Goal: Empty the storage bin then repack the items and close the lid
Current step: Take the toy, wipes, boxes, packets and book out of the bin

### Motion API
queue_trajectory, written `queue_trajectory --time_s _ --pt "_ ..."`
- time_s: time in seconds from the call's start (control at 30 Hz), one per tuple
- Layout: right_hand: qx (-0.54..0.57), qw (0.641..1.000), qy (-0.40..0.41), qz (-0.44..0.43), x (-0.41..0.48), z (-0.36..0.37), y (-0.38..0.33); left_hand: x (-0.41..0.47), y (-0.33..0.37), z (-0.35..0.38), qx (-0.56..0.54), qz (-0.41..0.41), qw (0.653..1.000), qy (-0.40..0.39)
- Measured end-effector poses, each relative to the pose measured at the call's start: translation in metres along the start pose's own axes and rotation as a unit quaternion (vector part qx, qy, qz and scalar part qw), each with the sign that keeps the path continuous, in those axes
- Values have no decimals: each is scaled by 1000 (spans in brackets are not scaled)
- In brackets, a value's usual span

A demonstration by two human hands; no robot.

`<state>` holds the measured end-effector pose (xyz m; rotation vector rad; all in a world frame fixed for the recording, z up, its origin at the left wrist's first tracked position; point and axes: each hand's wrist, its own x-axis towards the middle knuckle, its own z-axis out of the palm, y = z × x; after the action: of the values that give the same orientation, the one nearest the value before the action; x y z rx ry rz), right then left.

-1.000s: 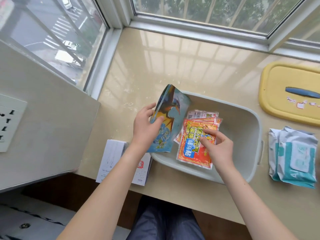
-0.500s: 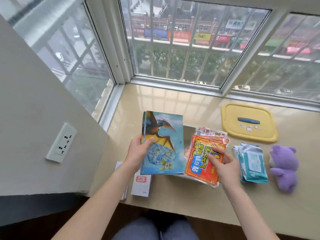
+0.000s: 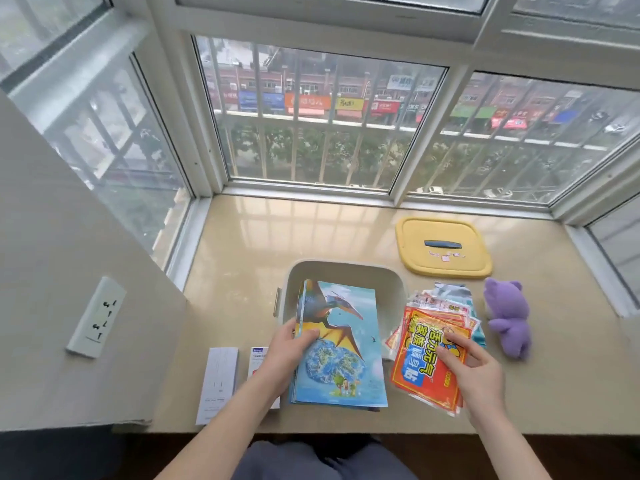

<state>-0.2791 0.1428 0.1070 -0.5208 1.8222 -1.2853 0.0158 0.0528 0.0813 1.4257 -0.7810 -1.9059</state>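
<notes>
A pale grey storage bin [image 3: 346,266] stands on the beige windowsill counter. My left hand [image 3: 289,351] grips the left edge of a stack of blue dinosaur picture books [image 3: 341,344], held over the bin's near side. My right hand [image 3: 471,363] pinches a stack of red and orange packets [image 3: 420,372], held to the right of the bin. The yellow lid [image 3: 445,247] with a dark handle lies flat at the back right. The bin's inside is mostly hidden by the books.
A purple plush bear [image 3: 507,317] lies right of the packets. Teal wipe packs [image 3: 479,332] peek out under the packets. Two white boxes [image 3: 218,379] lie left of the books. A wall with a socket [image 3: 95,317] rises at the left, and windows close off the back.
Both hands have lifted their stacks out of the bin. The books tilted flat and came nearer, and the packets moved right, over the wipe packs. The camera has tilted up.
</notes>
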Motion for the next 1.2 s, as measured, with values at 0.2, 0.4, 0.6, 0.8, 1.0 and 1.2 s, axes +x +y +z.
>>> queue_trajectory --time_s 0.2,0.4,0.6,0.8,1.0,1.2 --pt "13 1000 5 -19 11 -37 -17 13 12 39 -1 31 999 -8" --pt "18 1000 -6 -19 48 -107 -21 29 -8 109 -12 32 999 9" --pt "-3 999 -31 12 101 -222 -4 29 -66 206 -23 7 999 30" --pt "-33 997 -51 50 139 -311 23 19 -129 294 -10 -23 998 66" --pt "-83 990 -68 95 157 -343 75 24 -197 318 19 -88 989 117" --pt "-118 981 -69 136 173 -340 138 50 -256 304 12 -144 980 134"
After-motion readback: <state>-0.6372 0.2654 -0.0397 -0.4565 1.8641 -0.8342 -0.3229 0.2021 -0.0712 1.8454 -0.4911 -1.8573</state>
